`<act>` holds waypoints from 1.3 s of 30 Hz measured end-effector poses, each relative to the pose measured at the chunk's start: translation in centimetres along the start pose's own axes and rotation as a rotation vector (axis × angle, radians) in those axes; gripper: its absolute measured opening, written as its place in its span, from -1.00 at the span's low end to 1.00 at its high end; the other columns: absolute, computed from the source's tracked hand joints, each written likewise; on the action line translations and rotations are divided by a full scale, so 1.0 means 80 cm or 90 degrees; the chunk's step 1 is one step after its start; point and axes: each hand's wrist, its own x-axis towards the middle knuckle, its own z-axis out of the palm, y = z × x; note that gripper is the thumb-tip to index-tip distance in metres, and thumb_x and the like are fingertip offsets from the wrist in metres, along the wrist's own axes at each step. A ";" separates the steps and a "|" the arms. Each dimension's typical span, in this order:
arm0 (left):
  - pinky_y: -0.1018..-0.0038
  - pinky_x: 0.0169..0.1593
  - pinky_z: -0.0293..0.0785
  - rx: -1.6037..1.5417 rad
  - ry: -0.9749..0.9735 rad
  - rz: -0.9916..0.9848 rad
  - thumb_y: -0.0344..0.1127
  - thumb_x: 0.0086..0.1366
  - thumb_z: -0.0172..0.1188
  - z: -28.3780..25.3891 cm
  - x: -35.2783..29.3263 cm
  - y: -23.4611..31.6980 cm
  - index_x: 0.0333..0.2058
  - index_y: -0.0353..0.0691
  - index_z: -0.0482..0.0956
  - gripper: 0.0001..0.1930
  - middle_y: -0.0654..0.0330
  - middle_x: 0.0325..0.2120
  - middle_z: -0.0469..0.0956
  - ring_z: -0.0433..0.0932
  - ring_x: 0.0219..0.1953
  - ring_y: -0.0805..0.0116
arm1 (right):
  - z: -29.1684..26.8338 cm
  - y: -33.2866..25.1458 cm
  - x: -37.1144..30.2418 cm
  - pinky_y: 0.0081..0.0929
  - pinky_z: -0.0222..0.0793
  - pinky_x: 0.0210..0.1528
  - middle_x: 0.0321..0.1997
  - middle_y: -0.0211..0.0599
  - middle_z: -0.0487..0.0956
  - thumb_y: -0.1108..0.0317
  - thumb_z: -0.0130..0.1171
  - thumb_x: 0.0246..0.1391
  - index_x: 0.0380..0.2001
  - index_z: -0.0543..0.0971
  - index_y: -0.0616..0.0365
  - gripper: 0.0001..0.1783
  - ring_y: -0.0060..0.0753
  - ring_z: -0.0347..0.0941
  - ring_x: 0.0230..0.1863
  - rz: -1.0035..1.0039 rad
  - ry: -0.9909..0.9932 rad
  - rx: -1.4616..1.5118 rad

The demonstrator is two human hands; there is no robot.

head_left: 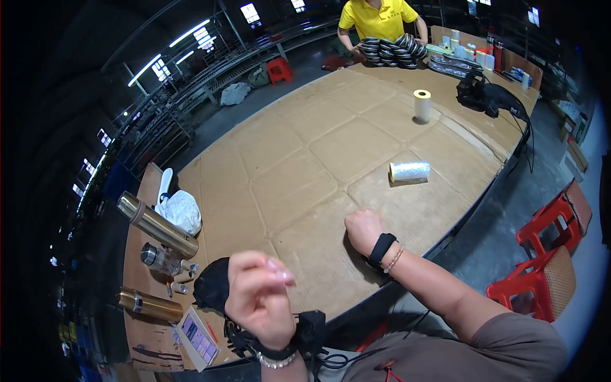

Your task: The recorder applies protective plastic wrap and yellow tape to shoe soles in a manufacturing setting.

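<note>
My left hand [261, 299] is raised above the near edge of the table, its fingers curled toward the palm, with nothing visible in them. A black band and a beaded bracelet circle that wrist. My right hand [364, 230] rests as a fist on the brown cardboard table cover [293, 191]; nothing sticks out of it, though its fingers are mostly turned away from view. The nearest thing beyond it is a roll of clear film [410, 171] lying on its side. Farther back, another film roll [422, 107] with a yellow-rimmed core stands upright.
Along the left edge are a gold thermos [158, 225], a glass bottle [162, 260], a second gold flask [149, 304], a white plastic bag [181, 211] and a phone [198, 339]. Across the table, a person in yellow [380, 22] handles striped black coils [393, 51]. Red stools [541, 280] stand at right.
</note>
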 end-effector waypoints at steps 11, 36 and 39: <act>0.58 -0.43 0.41 -0.099 0.025 -0.081 -0.61 0.21 -0.07 -0.116 0.056 -0.043 -0.39 -0.25 0.43 -0.87 0.12 -0.29 0.32 0.44 -0.45 0.42 | -0.033 0.004 -0.006 -0.06 0.49 -0.36 -0.45 0.09 0.54 0.41 0.13 -0.07 -0.46 0.51 0.28 -0.86 0.12 0.55 -0.44 0.011 -0.088 0.050; 0.63 -0.30 0.46 0.118 0.170 -0.539 -0.55 0.33 0.01 -0.184 0.071 -0.100 -0.25 -0.31 0.60 -0.83 0.26 -0.45 0.59 0.51 -0.44 0.55 | -0.047 0.010 -0.008 -0.26 0.55 -0.25 -0.08 0.20 0.53 0.33 0.10 -0.04 0.02 0.48 0.47 -0.45 0.02 0.51 -0.11 0.013 -0.304 -0.079; 0.62 -0.30 0.46 0.138 0.182 -0.556 -0.53 0.32 0.01 -0.191 0.066 -0.101 -0.24 -0.32 0.60 -0.83 0.24 -0.44 0.59 0.51 -0.44 0.54 | -0.052 0.014 -0.012 -0.25 0.56 -0.19 0.02 0.21 0.50 0.31 0.10 -0.03 0.04 0.47 0.48 -0.43 0.03 0.50 -0.01 0.025 -0.328 -0.067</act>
